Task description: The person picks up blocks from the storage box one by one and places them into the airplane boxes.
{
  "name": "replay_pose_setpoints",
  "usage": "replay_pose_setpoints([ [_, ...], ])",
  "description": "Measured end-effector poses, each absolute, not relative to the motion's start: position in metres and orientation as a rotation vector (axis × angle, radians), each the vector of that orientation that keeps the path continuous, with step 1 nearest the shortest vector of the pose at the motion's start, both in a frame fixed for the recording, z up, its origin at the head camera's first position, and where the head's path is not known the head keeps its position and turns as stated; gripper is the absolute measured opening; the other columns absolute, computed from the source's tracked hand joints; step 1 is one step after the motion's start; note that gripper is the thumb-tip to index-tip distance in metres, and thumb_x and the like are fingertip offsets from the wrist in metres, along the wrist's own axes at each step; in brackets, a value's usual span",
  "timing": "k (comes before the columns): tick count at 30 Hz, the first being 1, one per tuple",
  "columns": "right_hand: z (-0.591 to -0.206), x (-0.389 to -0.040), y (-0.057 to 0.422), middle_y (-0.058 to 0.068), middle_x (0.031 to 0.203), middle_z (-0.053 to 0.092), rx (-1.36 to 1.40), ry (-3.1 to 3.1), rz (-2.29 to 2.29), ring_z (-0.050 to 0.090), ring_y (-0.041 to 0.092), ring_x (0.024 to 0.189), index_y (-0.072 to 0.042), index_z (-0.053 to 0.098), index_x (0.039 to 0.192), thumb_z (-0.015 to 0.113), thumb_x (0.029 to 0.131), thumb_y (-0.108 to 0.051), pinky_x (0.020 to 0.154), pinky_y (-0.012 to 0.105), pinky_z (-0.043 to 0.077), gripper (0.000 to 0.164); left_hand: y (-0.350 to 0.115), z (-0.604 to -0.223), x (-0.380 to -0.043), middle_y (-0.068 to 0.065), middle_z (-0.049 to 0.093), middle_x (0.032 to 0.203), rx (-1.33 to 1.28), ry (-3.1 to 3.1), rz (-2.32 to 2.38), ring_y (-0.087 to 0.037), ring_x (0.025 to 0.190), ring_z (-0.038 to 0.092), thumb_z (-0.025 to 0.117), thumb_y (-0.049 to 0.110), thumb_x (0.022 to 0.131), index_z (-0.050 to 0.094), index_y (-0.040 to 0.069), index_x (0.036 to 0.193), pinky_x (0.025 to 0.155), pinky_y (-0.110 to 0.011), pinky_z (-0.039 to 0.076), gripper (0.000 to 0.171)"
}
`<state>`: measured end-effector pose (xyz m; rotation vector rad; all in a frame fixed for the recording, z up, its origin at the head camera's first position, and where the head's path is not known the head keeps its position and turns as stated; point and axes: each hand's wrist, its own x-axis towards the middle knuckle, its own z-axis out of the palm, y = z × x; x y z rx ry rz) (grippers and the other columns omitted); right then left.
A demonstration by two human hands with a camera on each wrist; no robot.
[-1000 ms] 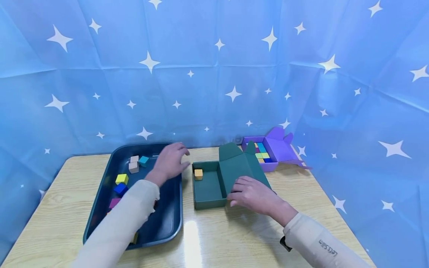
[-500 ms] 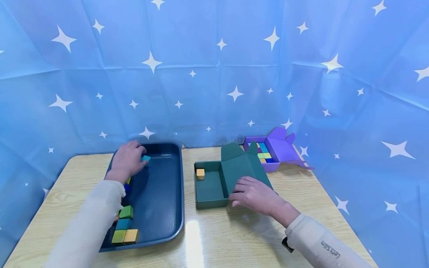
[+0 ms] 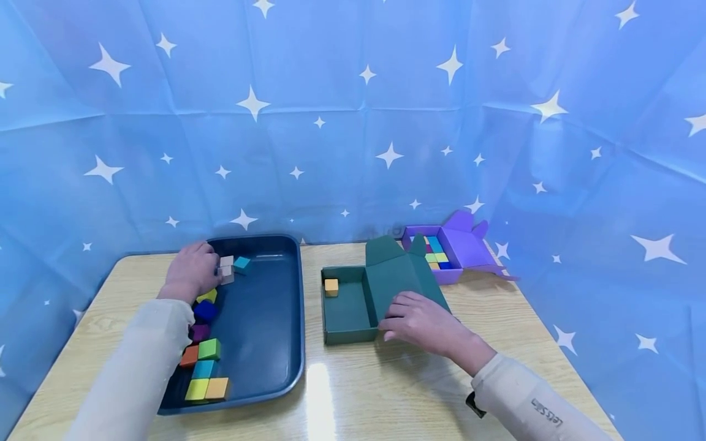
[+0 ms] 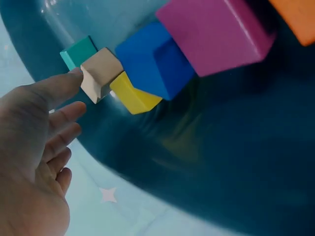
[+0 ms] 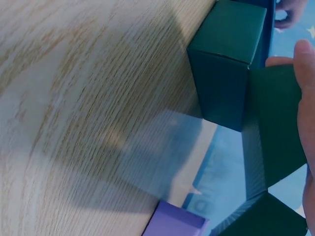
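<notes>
My left hand [image 3: 190, 271] reaches over the left rim of a dark blue tray [image 3: 259, 318], its fingers relaxed and holding nothing. In the left wrist view its fingertips are close beside a pale beige cube [image 4: 102, 68]; whether they touch it I cannot tell. A teal cube [image 3: 241, 264] lies just right of the pale cubes. My right hand [image 3: 421, 324] grips the open lid [image 3: 394, 278] of a green box [image 3: 349, 335], thumb on one face and a fingertip behind its edge in the right wrist view. One light orange cube [image 3: 331, 287] sits in the box's far left corner.
Along the tray's left side lie several cubes, among them a blue one [image 3: 205, 311], a green one [image 3: 209, 348] and an orange one [image 3: 217, 388]. Behind the green box stands an open purple box [image 3: 448, 277] holding several coloured cubes. A starry blue curtain [image 3: 331, 135] hangs behind the table.
My left hand has moved left from the gap between tray and green box, across the tray to the pale cubes by its left rim. The right hand stays on the lid.
</notes>
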<state>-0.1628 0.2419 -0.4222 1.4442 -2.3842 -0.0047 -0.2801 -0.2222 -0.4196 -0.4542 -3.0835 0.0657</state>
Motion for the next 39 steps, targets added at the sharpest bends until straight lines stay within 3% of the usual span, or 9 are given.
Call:
replay_pose_setpoints([
  [5,-0.424,-0.163,0.239,-0.011,0.091,0.070,1.451,-2.378,0.016,0.062,0.008,0.088,-0.022,0.075,0.099,0.052,0.098,-0.042,0.093,0.030,0.052,0.030,-0.222,-0.425,-0.278,-0.023,0.063,0.109,-0.442,-3.100,0.096,-0.037,0.103,0.050,0.074,0.029,0.084,0.070,-0.006,0.095,0.106,-0.055,0.040,0.038],
  [13,-0.423,-0.163,0.236,-0.012,0.090,0.070,1.451,-2.378,0.008,0.061,0.008,0.089,-0.023,0.075,0.099,0.052,0.098,-0.042,0.093,0.030,0.053,0.029,-0.224,-0.430,-0.275,-0.028,0.061,0.119,-0.398,-3.109,0.136,-0.047,0.131,0.040,0.071,0.026,0.086,0.069,-0.009,0.100,0.117,-0.057,0.028,0.038],
  [16,-0.423,-0.163,0.236,-0.012,0.090,0.070,1.454,-2.375,0.013,0.061,0.008,0.088,-0.022,0.075,0.099,0.052,0.098,-0.042,0.093,0.029,0.052,0.030,-0.225,-0.432,-0.275,-0.028,0.061,0.115,-0.383,-3.112,0.117,-0.046,0.126,0.043,0.069,0.028,0.087,0.070,-0.008,0.094,0.116,-0.057,0.030,0.036],
  [19,-0.424,-0.164,0.235,-0.011,0.090,0.070,1.458,-2.365,0.018,0.062,0.008,0.088,-0.022,0.075,0.098,0.053,0.097,-0.042,0.093,0.029,0.053,0.030,-0.226,-0.433,-0.275,-0.024,0.062,0.105,-0.375,-3.114,0.094,-0.042,0.109,0.048,0.069,0.032,0.088,0.070,-0.005,0.084,0.110,-0.056,0.036,0.036],
  [23,-0.424,-0.164,0.236,-0.011,0.090,0.071,1.455,-2.359,0.020,0.062,0.009,0.088,-0.022,0.075,0.098,0.053,0.097,-0.042,0.093,0.030,0.053,0.030,-0.227,-0.434,-0.276,-0.019,0.061,0.094,-0.363,-3.123,0.063,-0.034,0.093,0.046,0.071,0.037,0.086,0.068,0.001,0.075,0.101,-0.053,0.041,0.038],
  [26,-0.423,-0.163,0.236,-0.011,0.090,0.071,1.453,-2.365,0.010,0.062,0.009,0.088,-0.022,0.075,0.098,0.052,0.097,-0.042,0.093,0.030,0.053,0.030,-0.226,-0.434,-0.277,-0.018,0.061,0.095,-0.359,-3.132,0.034,-0.033,0.093,0.046,0.071,0.039,0.085,0.068,0.003,0.072,0.099,-0.053,0.042,0.039],
  [33,-0.422,-0.162,0.238,-0.012,0.091,0.071,1.444,-2.384,-0.009,0.062,0.008,0.089,-0.023,0.075,0.098,0.052,0.098,-0.041,0.092,0.029,0.053,0.030,-0.223,-0.423,-0.278,-0.020,0.061,0.108,-0.400,-3.080,-0.095,-0.035,0.104,0.048,0.074,0.043,0.081,0.061,0.011,0.057,0.104,-0.054,0.040,0.042],
  [39,-0.420,-0.161,0.240,-0.012,0.091,0.071,1.436,-2.392,-0.018,0.062,0.009,0.089,-0.022,0.075,0.099,0.052,0.098,-0.041,0.092,0.030,0.053,0.030,-0.203,-0.405,-0.280,-0.018,0.062,0.117,-0.565,-2.930,-0.131,-0.038,0.127,0.044,0.073,0.040,0.081,0.071,0.007,0.076,0.112,-0.055,0.035,0.034],
])
